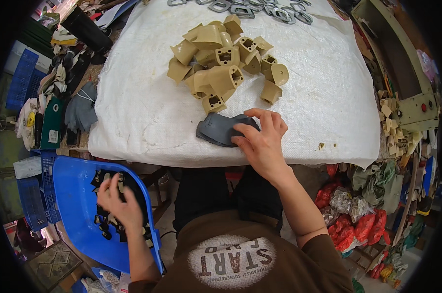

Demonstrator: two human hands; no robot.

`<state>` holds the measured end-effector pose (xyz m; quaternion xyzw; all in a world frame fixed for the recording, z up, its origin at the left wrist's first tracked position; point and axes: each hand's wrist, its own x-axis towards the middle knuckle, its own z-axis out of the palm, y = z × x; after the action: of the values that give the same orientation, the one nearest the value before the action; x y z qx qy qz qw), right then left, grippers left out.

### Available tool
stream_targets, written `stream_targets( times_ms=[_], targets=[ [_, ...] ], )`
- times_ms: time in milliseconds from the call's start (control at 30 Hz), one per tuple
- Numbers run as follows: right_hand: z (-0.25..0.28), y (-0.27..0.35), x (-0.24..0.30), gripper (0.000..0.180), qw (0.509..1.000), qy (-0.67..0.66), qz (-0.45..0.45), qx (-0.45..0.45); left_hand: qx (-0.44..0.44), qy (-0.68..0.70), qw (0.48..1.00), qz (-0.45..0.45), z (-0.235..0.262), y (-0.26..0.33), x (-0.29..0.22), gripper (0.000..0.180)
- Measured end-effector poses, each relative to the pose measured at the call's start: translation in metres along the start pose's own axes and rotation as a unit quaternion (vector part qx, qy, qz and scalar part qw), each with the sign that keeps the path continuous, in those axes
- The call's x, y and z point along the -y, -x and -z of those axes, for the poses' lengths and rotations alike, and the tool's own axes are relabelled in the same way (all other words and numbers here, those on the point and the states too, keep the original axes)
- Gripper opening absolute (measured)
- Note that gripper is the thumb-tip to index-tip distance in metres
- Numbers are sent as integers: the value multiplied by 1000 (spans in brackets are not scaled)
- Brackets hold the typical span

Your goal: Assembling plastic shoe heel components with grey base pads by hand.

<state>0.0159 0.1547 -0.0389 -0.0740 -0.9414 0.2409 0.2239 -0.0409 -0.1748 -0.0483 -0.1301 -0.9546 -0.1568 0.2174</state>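
On the near part of the white-covered table rests a dark grey curved piece (213, 131), smooth and saddle-like on top. My right hand (265, 141) grips its right end between thumb and fingers. Just beyond it lies a heap of tan hollow moulded blocks (208, 80), like shoe heels, several with holes in their end faces. My left hand (118, 202) hovers over a blue plastic basin (70, 193) at the lower left, fingers apart and slightly blurred; nothing shows in them. Inside the basin are many small black pieces with pale parts (102, 222), partly hidden by that hand.
Grey metal rings (243, 10) lie at the table's far edge. A white woven sheet (323, 97) covers the tabletop. Grey gloves (82, 107) hang at its left. A greenish metal machine frame (416, 112) stands right; red plastic bags (345, 229) sit below it.
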Motion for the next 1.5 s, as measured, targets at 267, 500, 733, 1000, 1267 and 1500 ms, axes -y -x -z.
stream_targets(
  times_ms=[267,500,733,1000,1267,1500],
  targets=[
    [-12,-11,-4,10,999,-43,-25,22,66,416,874,-242,-34,-42,-138,25],
    [-4,-8,-21,5,959,-261,-99,-39,78,358,883,-292,-76,-42,-168,25],
    [24,13,-9,11,950,-275,-64,-130,66,334,900,-271,-59,-43,-174,29],
    [27,4,-9,22,976,-197,88,0,292,578,762,-10,-45,-37,-184,25],
    [22,-19,-48,44,975,-102,-112,-164,276,606,745,-46,-42,-41,-182,35],
    [6,-25,-60,43,970,-101,-157,-155,326,528,771,-142,-37,-46,-185,44]
  ],
)
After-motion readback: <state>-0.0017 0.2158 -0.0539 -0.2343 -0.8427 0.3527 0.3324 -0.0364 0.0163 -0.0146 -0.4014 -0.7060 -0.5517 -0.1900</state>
